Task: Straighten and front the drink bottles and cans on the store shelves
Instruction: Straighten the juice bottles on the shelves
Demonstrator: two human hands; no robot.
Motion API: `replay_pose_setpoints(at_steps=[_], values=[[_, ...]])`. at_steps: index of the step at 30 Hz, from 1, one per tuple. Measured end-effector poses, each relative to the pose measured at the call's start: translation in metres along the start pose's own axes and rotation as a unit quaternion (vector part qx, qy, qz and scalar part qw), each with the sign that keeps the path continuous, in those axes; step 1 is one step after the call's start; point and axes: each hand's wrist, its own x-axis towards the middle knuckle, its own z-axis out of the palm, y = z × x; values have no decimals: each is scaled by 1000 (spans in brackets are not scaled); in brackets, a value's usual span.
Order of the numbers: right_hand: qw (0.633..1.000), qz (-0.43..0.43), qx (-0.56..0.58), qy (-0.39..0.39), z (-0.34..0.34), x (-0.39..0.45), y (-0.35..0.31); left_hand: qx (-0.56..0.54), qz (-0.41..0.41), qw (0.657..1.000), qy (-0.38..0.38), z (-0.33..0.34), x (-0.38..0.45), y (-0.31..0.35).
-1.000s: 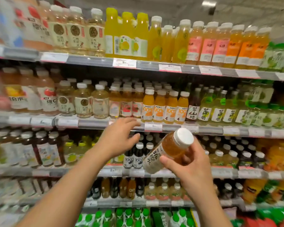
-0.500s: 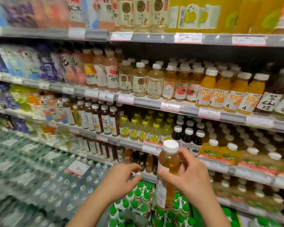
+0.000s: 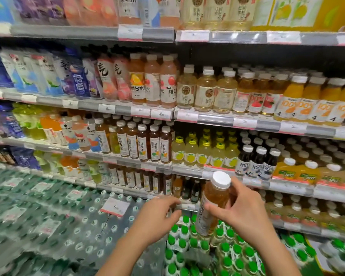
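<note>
Here, the wrapped water packs [image 3: 48, 212] at lower left blur past reading, the shelves run off every edge, and in the open air before them the right hand [image 3: 241, 214] grips a nearly upright amber bottle [image 3: 213, 204] above green-capped bottles [image 3: 189, 244], while the left hand [image 3: 157, 218] hovers beside it, fingers loosely curled, holding nothing.

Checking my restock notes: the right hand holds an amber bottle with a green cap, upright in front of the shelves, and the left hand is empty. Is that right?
Not quite. The head view shows the cap is white, not green; the green caps belong to the bottles below. The rest stands: the right hand holds the amber bottle roughly upright, and the left hand holds nothing.
</note>
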Motion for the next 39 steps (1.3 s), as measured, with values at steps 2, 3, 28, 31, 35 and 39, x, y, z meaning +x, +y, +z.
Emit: replay_pose_setpoints(at_steps=[2, 3, 28, 31, 35, 39], values=[[1000, 11, 4, -8, 17, -4, -13, -4, 7, 1000, -13, -7, -5, -20], [1000, 17, 3, -12, 23, -5, -17, -6, 14, 1000, -15, -9, -6, -29], [997, -24, -7, -79, 67, 125, -33, -33, -109, 987, 116, -53, 58, -111], [997, -32, -3, -75, 82, 135, -34, -31, -116, 986, 112, -63, 66, -126], [998, -39, 6, -56, 102, 148, -43, -32, -104, 984, 140, -83, 85, -154], [999, -46, 1, -28, 130, 163, -60, -26, -121, 980, 154, -109, 111, -207]])
